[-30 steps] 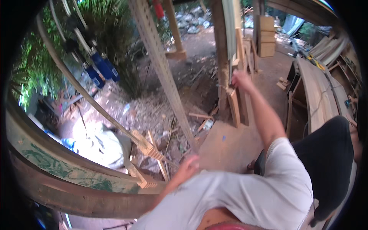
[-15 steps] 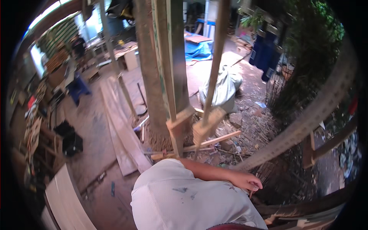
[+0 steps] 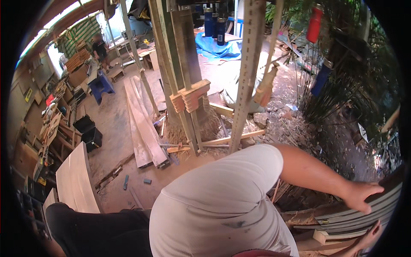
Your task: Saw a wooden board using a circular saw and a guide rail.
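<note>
My left arm stretches across to the right. At its end my left hand [image 3: 358, 196] is open, thumb and fingers spread, over a stack of long grey strips [image 3: 351, 218]; I cannot tell if it touches them. Lower down, close to the near edge of the same stack, my right hand [image 3: 369, 238] comes up from below with fingers extended and apart. Nothing shows in its grasp. A pale wooden block [image 3: 323, 236] lies beside the strips, left of my right hand.
A perforated post [image 3: 247, 77] stands ahead. Behind it are wooden clamps [image 3: 192, 94] on upright bars. Long planks [image 3: 143, 124] lie on the ground, near a black open case [image 3: 90, 132]. Blue bottles [image 3: 220, 32] and a red bottle [image 3: 314, 23] hang. Far left stands another person [image 3: 100, 49].
My body has twisted and leaned right. My left arm has reached farther right, its hand opening over the grey strips. My right hand and the stack have come into view.
</note>
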Action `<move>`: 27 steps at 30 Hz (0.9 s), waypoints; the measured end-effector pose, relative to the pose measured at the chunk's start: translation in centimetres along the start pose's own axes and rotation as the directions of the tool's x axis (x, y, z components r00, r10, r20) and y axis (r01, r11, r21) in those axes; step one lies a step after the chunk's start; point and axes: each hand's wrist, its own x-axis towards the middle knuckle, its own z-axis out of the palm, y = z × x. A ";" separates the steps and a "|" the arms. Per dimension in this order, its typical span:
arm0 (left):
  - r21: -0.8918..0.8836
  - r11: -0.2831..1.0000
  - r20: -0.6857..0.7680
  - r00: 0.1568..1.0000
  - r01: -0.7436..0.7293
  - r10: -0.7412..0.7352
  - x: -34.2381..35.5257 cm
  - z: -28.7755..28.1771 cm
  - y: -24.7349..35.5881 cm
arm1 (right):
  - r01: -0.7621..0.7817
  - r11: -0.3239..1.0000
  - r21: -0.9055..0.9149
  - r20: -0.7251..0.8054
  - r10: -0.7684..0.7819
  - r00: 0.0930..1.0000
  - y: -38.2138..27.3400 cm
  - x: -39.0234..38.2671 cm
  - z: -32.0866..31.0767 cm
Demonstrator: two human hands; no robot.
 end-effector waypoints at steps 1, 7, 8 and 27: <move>-0.004 1.000 0.018 0.999 0.030 -0.030 1.4 1.3 -0.4 | 0.075 0.992 -0.101 -0.015 -0.077 0.997 0.0 -0.9 -0.1; 0.051 0.985 -0.015 0.986 0.167 -0.167 4.7 4.6 0.4 | -0.068 0.880 0.470 -0.083 0.121 0.989 -4.9 -4.5 2.7; 0.086 0.976 -0.027 0.979 0.201 -0.200 4.5 5.0 1.0 | -0.088 0.851 0.517 -0.108 0.167 0.980 -5.7 -5.0 3.0; 0.091 0.985 -0.095 0.986 0.144 -0.135 -1.2 -4.6 9.9 | 0.076 0.810 0.581 0.065 -0.139 0.988 -5.8 -16.1 11.0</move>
